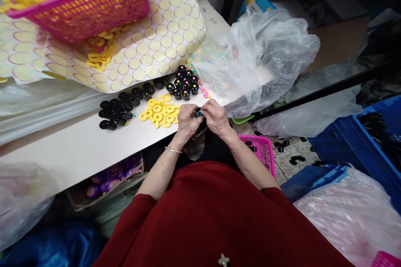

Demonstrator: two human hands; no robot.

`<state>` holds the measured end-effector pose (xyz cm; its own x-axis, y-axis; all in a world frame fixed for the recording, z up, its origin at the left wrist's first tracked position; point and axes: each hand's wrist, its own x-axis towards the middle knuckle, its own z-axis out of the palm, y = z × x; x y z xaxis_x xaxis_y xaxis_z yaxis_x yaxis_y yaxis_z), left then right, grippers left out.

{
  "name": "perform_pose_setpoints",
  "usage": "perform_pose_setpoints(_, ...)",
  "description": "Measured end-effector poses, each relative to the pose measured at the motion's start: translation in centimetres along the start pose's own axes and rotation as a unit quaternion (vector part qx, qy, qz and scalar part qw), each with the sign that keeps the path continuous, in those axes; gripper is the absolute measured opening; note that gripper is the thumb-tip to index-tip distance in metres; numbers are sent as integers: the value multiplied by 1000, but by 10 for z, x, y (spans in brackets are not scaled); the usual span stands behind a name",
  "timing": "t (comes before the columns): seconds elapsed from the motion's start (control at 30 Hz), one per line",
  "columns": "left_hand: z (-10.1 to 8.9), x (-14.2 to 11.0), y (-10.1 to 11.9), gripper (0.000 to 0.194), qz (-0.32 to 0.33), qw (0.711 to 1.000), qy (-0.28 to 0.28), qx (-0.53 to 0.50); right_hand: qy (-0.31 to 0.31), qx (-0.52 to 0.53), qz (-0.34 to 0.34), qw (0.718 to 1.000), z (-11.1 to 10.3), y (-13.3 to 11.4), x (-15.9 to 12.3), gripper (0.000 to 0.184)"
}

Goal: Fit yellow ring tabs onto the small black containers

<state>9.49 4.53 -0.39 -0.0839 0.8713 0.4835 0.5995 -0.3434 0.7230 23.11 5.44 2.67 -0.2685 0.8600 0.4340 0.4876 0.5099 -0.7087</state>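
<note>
Between both hands, just past the table's front edge, is a small black cup-shaped part (199,112) with a bit of blue inside. My left hand (189,120) has its fingers wrapped round it. With pinched fingertips, my right hand (216,117) meets the part's top; whatever it pinches is too small to make out. Beside my left hand lies a pile of yellow ring-shaped pieces (158,112). Upright black cups with coloured beads (186,94) stand beyond the hands, and more black parts (114,110) lie in a group to the left.
A pink basket of yellow pieces (94,4) sits on sheets of round stickers (161,30). At the back right, a clear plastic bag (275,50) rests near scattered small beads (205,91). Below on the right are a pink basket (266,154) and a blue crate (351,142).
</note>
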Motion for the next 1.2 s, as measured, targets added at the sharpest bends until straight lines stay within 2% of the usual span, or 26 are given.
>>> perform_pose_setpoints(0.23, 2, 0, 1, 18, -22, 999, -22, 18, -126, -162, -33, 978, -7, -10, 12, 26)
perform_pose_setpoints(0.37, 1, 1, 3, 17, -20, 999, -25, 17, -176, -189, -59, 964, -12, -14, 18, 27)
perform_pose_setpoints(0.63, 2, -1, 1, 17, -14, 1000, -20, 4, -155, -139, -51, 977, -10, -7, 13, 26)
perform_pose_setpoints(0.8, 3, -2, 0, 16, -4, 1000, -16, -4, -166, -139, -46, 975, -10, -10, 15, 25)
perform_pose_setpoints(1.2, 2, -2, 1, 16, -15, 999, -32, 11, -167, -125, 37, 977, -8, -12, 16, 21)
